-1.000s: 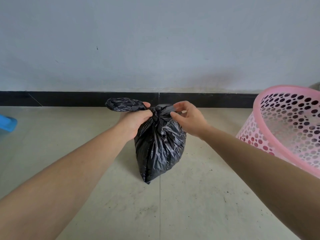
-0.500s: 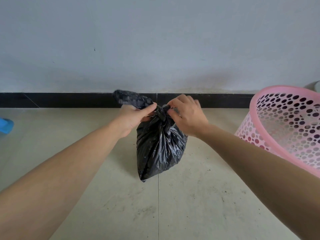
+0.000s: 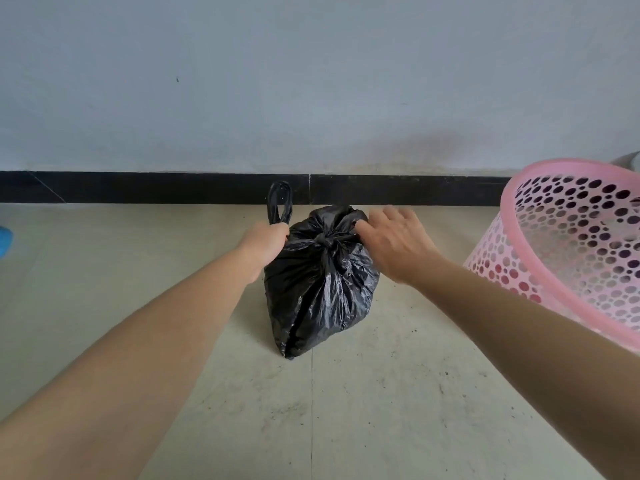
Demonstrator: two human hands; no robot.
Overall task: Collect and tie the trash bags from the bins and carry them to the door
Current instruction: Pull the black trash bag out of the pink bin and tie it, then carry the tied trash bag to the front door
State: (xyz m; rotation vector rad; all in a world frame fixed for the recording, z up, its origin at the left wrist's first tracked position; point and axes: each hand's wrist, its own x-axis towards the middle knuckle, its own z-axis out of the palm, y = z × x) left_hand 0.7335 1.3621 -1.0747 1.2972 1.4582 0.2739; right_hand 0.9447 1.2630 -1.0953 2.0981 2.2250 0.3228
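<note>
A black trash bag [image 3: 322, 289] stands on the pale tiled floor near the wall, its top drawn into a knot [image 3: 325, 241]. My left hand [image 3: 265, 242] grips one handle of the bag, and the loop of that handle sticks up above my fist. My right hand [image 3: 391, 237] holds the other handle on the right of the knot, fingers curled over the plastic. The two handles are stretched out sideways from the knot.
A pink perforated plastic bin [image 3: 568, 244] leans at the right, empty of any liner. A black skirting board [image 3: 173, 187] runs along the grey wall. A blue object [image 3: 5, 240] shows at the far left edge. Crumbs dot the floor tiles.
The knot has been pulled tight: my hands moved apart, stretching the handles sideways. The left handle loop now stands upright above my fist. The bag sits lower and rounder.
</note>
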